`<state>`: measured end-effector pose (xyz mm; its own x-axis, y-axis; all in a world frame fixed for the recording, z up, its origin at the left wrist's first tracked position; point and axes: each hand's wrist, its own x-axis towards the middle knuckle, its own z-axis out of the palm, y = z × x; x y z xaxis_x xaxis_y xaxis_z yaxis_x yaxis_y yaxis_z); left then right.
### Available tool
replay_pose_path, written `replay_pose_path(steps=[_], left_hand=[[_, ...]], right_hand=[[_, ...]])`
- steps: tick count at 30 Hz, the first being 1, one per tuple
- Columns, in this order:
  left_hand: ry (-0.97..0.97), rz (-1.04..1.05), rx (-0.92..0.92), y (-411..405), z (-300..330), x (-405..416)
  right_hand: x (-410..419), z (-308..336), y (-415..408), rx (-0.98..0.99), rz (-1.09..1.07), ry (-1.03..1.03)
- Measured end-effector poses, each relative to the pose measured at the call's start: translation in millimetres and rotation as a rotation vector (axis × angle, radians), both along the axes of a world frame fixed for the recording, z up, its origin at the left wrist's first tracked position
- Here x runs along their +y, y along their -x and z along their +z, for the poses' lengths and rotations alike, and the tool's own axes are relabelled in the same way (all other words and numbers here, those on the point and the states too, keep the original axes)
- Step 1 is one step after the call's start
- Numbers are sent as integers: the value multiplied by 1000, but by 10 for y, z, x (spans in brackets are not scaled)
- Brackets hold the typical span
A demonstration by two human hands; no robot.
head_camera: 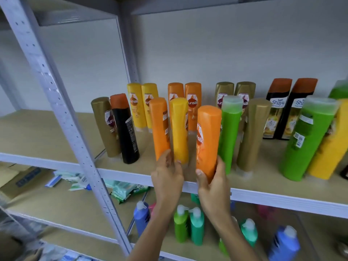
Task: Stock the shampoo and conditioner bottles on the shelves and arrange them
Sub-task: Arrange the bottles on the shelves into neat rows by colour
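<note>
1. Orange bottle (208,140) stands at the shelf (263,196) front edge, gripped low by our right hand (213,187).
2. Our left hand (167,178) touches the yellow bottle (179,129) base with loosely bent fingers.

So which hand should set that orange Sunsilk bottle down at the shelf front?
Right. The right hand already grips the orange Sunsilk bottle by its base, over the shelf edge; the left hand touches the yellow bottle.

Bottles are stood in two rows on the shelf (263,189). One front bottle (208,140) is held at the shelf edge by the right hand (213,187); just to its left, two front bottles (170,129) are touched by the left hand (167,178). Pump bottles (188,225) are kept on the shelf below.
</note>
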<state>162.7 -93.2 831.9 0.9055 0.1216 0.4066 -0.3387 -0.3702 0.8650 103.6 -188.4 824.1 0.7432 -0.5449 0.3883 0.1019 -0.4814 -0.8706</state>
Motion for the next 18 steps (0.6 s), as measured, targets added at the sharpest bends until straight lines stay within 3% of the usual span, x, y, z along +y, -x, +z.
replay_pose_path(steps=[12,18], left_hand=[[-135,179,244,-74,77,-472],[-145,219,208,-131,-10,-499]], right_hand=[[-165,-4,12,97,115,23],[-226,-27,29,93,153,11]])
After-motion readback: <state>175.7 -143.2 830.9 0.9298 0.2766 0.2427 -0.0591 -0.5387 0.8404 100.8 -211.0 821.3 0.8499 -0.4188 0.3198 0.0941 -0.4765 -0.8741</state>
